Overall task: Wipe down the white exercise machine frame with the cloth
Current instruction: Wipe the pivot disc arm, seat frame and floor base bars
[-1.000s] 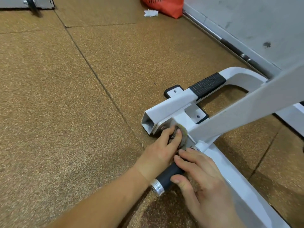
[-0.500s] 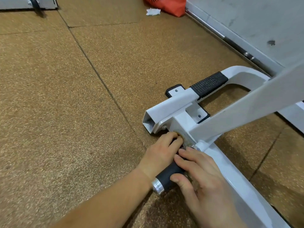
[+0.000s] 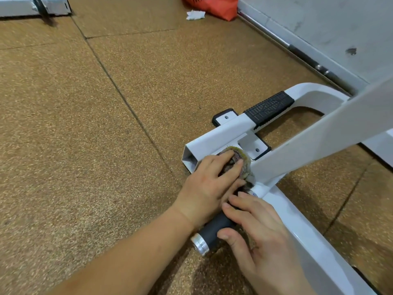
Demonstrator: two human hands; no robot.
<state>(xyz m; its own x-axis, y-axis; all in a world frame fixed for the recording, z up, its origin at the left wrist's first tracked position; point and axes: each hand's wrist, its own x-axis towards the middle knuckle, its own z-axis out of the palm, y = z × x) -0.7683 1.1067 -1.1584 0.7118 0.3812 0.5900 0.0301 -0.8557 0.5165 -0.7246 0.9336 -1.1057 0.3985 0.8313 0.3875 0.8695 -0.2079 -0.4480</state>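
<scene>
At the floor-level joint of the white frame [image 3: 214, 141], the L hand [image 3: 208, 186] is pressing the cloth [image 3: 244, 157] flat against the metal. Its fingers are lying fairly straight over the wad; the thumb is hidden. The R hand [image 3: 263, 237] is bracing on the black grip handle [image 3: 214, 227], w/ fingers laid across the top and the thumb set against the near side, so it is holding loosely.

Handling, as a judgement: the cloth is looking soft, limp and light. It is probably best kept bunched under the palm and fingertips so it is reaching into the corners by the bolts and brackets. The frame is looking like stiff, heavy painted steel and is prob. not shifting under a wipe. The gloss paint may be slick, so firm pressure is likely needed. The open tube end may have sharp edges.

Looks: the cloth is showing olive-brown w/ a frayed, fuzzy edge, and it seems well used. The frame is showing glossy white square tube, a diagonal bar [image 3: 319, 141] and a lower rail [image 3: 314, 248] meeting at the joint. A black ribbed tread pad [image 3: 269, 107] is sitting farther along. All of it is resting on speckled brown floor [image 3: 106, 145].
</scene>
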